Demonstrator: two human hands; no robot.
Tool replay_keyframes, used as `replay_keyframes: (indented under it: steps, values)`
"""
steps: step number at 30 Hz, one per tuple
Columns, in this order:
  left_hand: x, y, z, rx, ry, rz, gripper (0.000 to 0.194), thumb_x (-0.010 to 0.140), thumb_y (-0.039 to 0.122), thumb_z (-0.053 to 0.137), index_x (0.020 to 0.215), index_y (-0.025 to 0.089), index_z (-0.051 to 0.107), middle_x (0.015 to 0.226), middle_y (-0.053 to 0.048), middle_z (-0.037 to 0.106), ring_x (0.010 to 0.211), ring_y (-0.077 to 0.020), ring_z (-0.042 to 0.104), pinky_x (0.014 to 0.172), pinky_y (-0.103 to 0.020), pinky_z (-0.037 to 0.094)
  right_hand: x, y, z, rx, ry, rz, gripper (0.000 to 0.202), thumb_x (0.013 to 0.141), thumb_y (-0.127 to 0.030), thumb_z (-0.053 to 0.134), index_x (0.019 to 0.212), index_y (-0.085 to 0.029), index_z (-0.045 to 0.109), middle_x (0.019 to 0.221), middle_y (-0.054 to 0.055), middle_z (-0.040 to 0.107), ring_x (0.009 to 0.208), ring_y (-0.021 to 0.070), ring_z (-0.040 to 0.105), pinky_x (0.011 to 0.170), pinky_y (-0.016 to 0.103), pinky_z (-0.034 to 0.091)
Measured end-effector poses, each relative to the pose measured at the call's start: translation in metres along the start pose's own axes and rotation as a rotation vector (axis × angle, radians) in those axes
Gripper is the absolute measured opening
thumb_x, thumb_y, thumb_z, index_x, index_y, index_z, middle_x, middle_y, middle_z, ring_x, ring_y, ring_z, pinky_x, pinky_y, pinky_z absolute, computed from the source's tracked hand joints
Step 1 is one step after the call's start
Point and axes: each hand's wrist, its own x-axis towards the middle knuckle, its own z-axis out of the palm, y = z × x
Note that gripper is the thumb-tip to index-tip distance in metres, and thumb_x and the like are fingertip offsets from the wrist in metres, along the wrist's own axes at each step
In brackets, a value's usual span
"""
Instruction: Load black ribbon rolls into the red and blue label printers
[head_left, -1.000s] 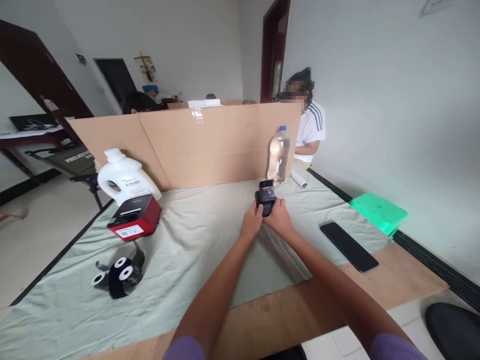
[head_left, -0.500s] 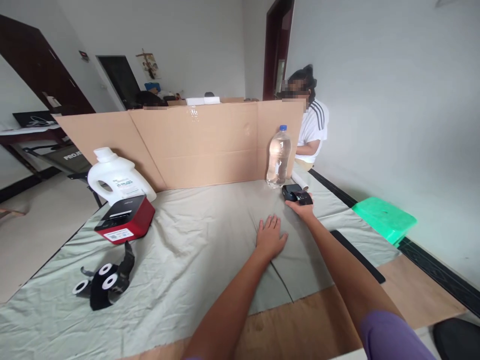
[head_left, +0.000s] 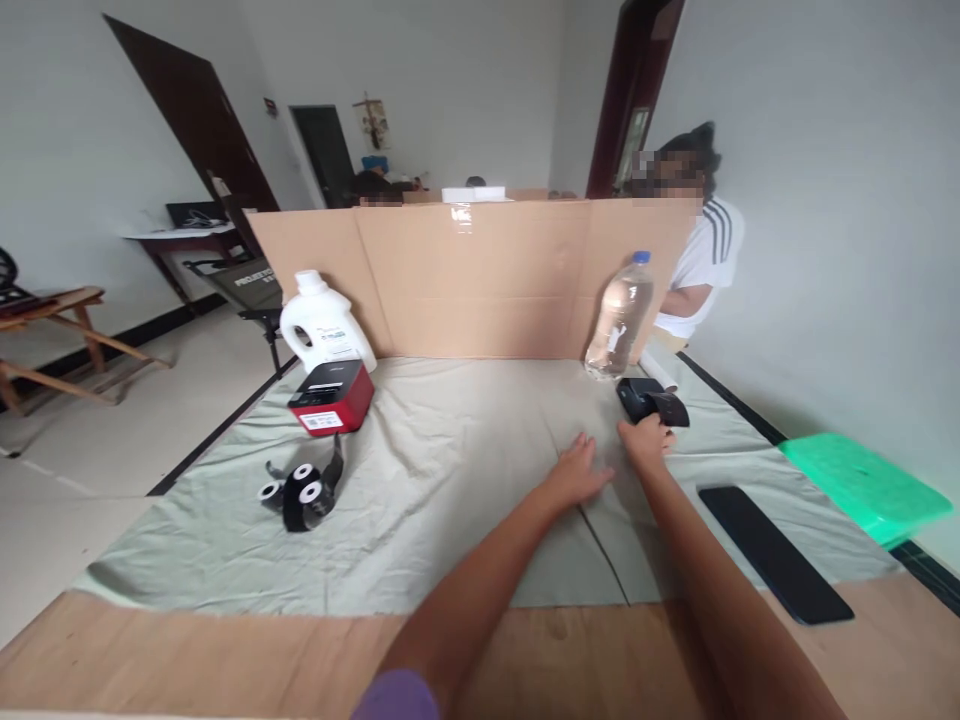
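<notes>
My left hand (head_left: 577,474) is over the grey-green cloth (head_left: 465,480), fingers spread and nothing in them. To its right, my right hand (head_left: 643,440) is at the near side of a small black box-shaped device (head_left: 636,398) with a curled, shiny black strip (head_left: 672,408) at its right. The right fingers are loosely bent and apart; whether they still touch the device is hard to see. Just behind the device leans a clear plastic bottle (head_left: 621,318) with a blue cap. A white roll (head_left: 660,368) lies partly hidden behind the device.
At left are a white jug (head_left: 330,325), a red-and-black printer (head_left: 331,398) and several black rolls (head_left: 304,495) with white cores. A cardboard screen (head_left: 472,280) closes the back. A dark flat slab (head_left: 776,555) lies right; beyond is a green bin (head_left: 862,480). A person (head_left: 709,240) sits behind.
My right hand has drawn back from around the black device, which stays by the bottle. The left hand has lifted slightly, fingers less flat. The view has turned left.
</notes>
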Motion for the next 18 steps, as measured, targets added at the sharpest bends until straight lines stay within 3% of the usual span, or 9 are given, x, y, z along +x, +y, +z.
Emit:
replay_keyframes:
  steps: [2,5,7,9,11,12,14,16,18]
  values:
    - [-0.04,-0.02,-0.039,-0.087,0.15,0.033,0.073,0.093,0.046,0.051,0.157,0.013,0.038,0.169,-0.013,0.024,0.157,-0.0272,0.024,0.129,-0.042,0.024,-0.041,-0.009,0.018,0.03,-0.059,-0.114,0.087,0.079,-0.035,0.063,0.156,-0.01,0.03,0.161,0.029,0.028,0.15,0.0491,0.023,0.115,0.066,0.028]
    - [-0.119,-0.075,-0.132,-0.064,0.515,0.078,0.06,0.092,0.039,0.055,0.149,0.02,0.051,0.164,-0.009,0.037,0.155,-0.0274,0.03,0.129,-0.044,0.022,-0.107,-0.04,0.055,0.12,-0.271,-0.433,0.079,0.078,-0.029,0.063,0.153,-0.018,0.04,0.162,0.021,0.032,0.152,0.0437,0.026,0.12,0.064,0.024]
    - [-0.168,-0.122,-0.207,-0.012,0.815,-0.06,0.057,0.091,0.034,0.058,0.147,0.021,0.052,0.162,-0.007,0.041,0.153,-0.0284,0.031,0.128,-0.044,0.023,-0.15,-0.076,0.083,0.234,-0.433,-0.648,0.078,0.077,-0.025,0.064,0.152,-0.019,0.043,0.161,0.02,0.035,0.152,0.0386,0.028,0.124,0.061,0.022]
    - [-0.201,-0.168,-0.274,-0.029,1.051,-0.269,0.056,0.091,0.029,0.058,0.145,0.017,0.051,0.158,-0.008,0.047,0.148,-0.0298,0.038,0.125,-0.044,0.026,-0.19,-0.124,0.113,0.31,-0.513,-0.755,0.074,0.081,-0.027,0.065,0.152,-0.025,0.043,0.162,0.013,0.037,0.152,0.0303,0.033,0.125,0.05,0.028]
    - [-0.219,-0.209,-0.32,-0.217,1.186,-0.571,0.057,0.089,0.027,0.062,0.143,0.014,0.048,0.152,-0.009,0.052,0.141,-0.0304,0.044,0.12,-0.043,0.031,-0.227,-0.177,0.144,0.454,-0.627,-0.835,0.073,0.085,-0.026,0.064,0.154,-0.027,0.041,0.163,0.009,0.038,0.153,0.0279,0.032,0.127,0.048,0.027]
    - [-0.223,-0.226,-0.332,-0.261,1.181,-0.625,0.052,0.087,0.025,0.063,0.136,0.01,0.053,0.146,-0.013,0.056,0.138,-0.032,0.047,0.117,-0.044,0.035,-0.243,-0.203,0.159,0.524,-0.691,-0.843,0.073,0.087,-0.026,0.062,0.155,-0.028,0.039,0.163,0.007,0.039,0.153,0.027,0.033,0.127,0.047,0.026]
    - [-0.225,-0.251,-0.338,-0.338,1.15,-0.664,0.034,0.084,0.023,0.064,0.116,0.011,0.062,0.125,-0.015,0.068,0.124,-0.0316,0.058,0.107,-0.044,0.043,-0.271,-0.251,0.187,0.62,-0.822,-0.781,0.074,0.089,-0.027,0.062,0.157,-0.029,0.035,0.161,0.005,0.042,0.15,0.0279,0.037,0.125,0.048,0.03]
    - [-0.223,-0.267,-0.33,-0.403,1.118,-0.643,0.017,0.086,0.024,0.061,0.099,0.014,0.066,0.103,-0.011,0.073,0.105,-0.0275,0.065,0.096,-0.04,0.049,-0.292,-0.289,0.211,0.625,-0.91,-0.736,0.081,0.086,-0.024,0.067,0.158,-0.027,0.032,0.161,0.006,0.043,0.15,0.0315,0.037,0.124,0.048,0.031]
    - [-0.221,-0.276,-0.321,-0.475,1.105,-0.617,0.014,0.088,0.026,0.057,0.093,0.015,0.065,0.089,-0.006,0.071,0.09,-0.0221,0.065,0.087,-0.035,0.051,-0.305,-0.315,0.231,0.6,-0.961,-0.761,0.091,0.084,-0.021,0.07,0.161,-0.024,0.022,0.16,0.01,0.042,0.147,0.0343,0.039,0.122,0.05,0.033]
